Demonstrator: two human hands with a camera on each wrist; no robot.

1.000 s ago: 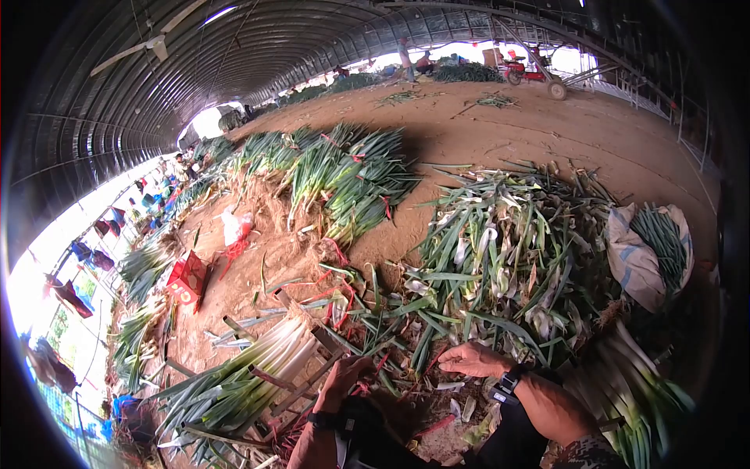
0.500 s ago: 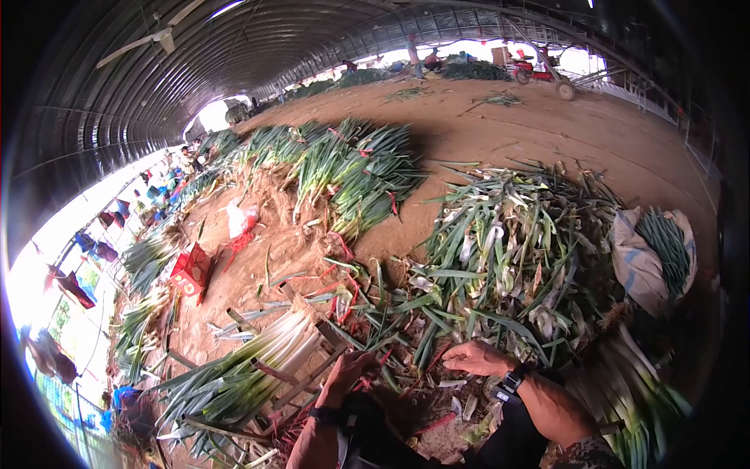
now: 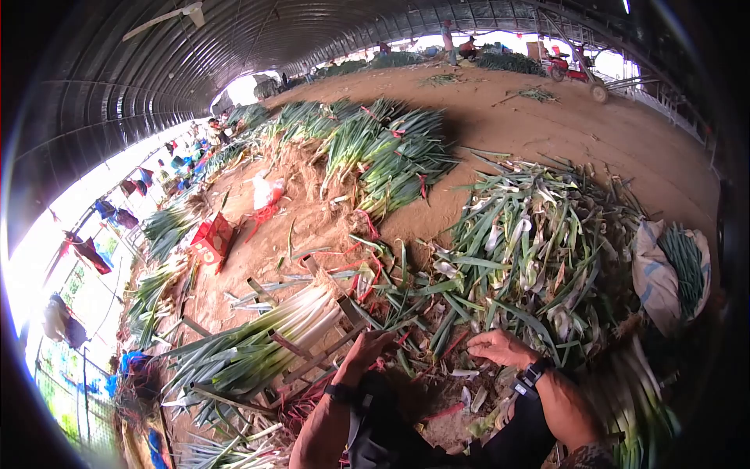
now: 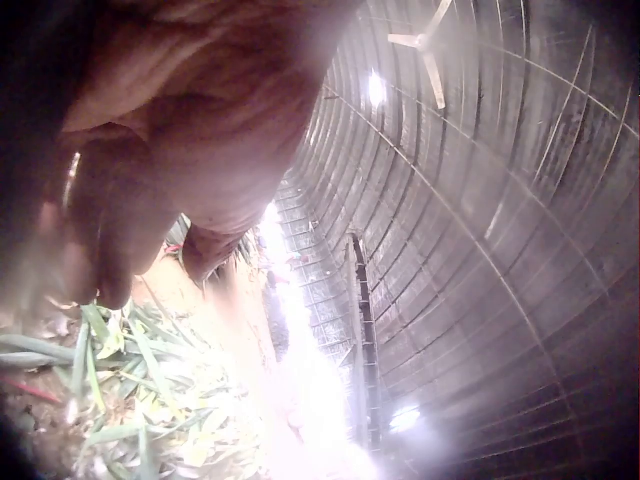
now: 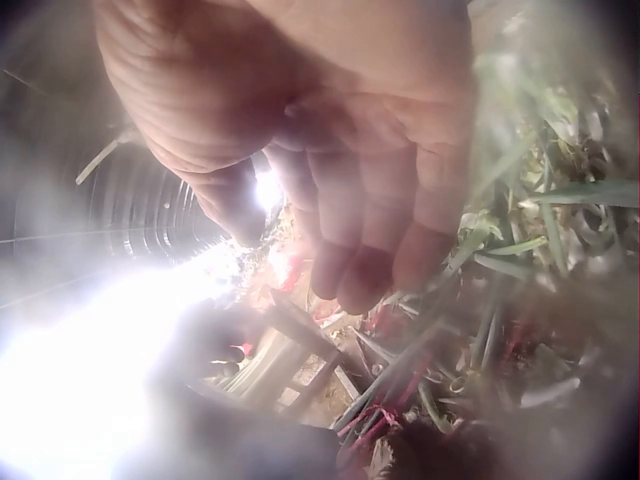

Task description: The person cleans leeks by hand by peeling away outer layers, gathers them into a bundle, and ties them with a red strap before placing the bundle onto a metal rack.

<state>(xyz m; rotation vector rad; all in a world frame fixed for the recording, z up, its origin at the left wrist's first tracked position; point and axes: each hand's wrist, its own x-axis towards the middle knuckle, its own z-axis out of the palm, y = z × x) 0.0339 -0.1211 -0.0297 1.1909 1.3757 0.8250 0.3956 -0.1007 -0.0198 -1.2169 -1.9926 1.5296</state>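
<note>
My left hand (image 3: pixel 366 353) hangs low in front of me beside a wooden rack (image 3: pixel 326 353), its fingers loosely bent; nothing shows in it. Long leeks (image 3: pixel 301 319) lie on that rack, white ends toward the hand. To the right my right hand (image 3: pixel 500 349) is held palm down over scattered leaf trimmings, at the near edge of a heap of leaves (image 3: pixel 531 234). In the right wrist view the fingers of the right hand (image 5: pixel 350 190) are slightly bent and empty. The left wrist view shows the left hand (image 4: pixel 190 130) dark and close, fingers hanging.
More leeks (image 3: pixel 637 391) lie at my right, near a white sack (image 3: pixel 655 273) of green leaves. Tied bundles (image 3: pixel 391 156) lie ahead. A red box (image 3: pixel 212 241) sits left, with a white-and-red bag (image 3: pixel 267 193) beyond it. Red strings lie among the trimmings.
The head view has turned, so the surroundings have shifted right and slightly up. Both hands keep nearly the same pose and take hold of nothing.
</note>
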